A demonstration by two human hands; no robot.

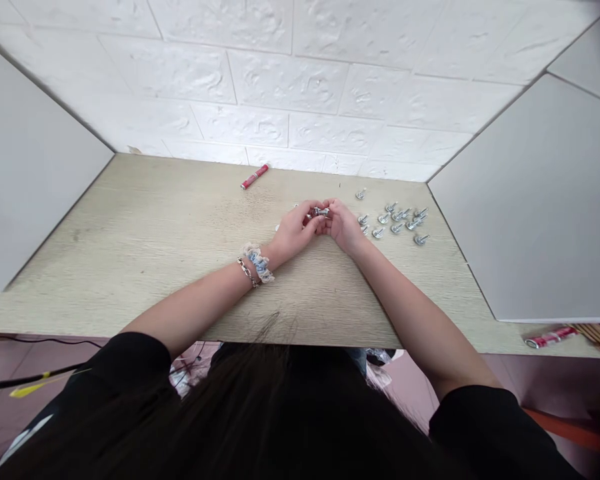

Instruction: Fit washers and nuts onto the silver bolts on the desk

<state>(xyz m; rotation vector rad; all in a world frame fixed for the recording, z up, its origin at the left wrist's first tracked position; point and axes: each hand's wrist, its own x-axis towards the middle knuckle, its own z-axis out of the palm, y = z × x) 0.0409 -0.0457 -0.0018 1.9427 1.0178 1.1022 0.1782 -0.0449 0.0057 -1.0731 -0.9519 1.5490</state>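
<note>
Near the middle of the wooden table [300, 300], my two hands meet around a small shiny metal bolt [321, 212] with wider parts at its ends. My left hand [295, 231] pinches its left end between thumb and fingers. From the other side, the fingers of my right hand [345, 229] close on the right end. The bolt lies roughly level; part of it is covered by fingertips. Just right of my right hand, several similar metal bolts [383, 218] with washer-like discs lie scattered. Small pale pieces beside my left hand are mostly hidden behind it.
A red tube-shaped object [255, 177] lies at the back near the white brick-pattern wall [260, 80]. Another red tube [551, 337] rests at the front right edge beside brown sticks [597, 339]. White panels [540, 213] stand at both sides.
</note>
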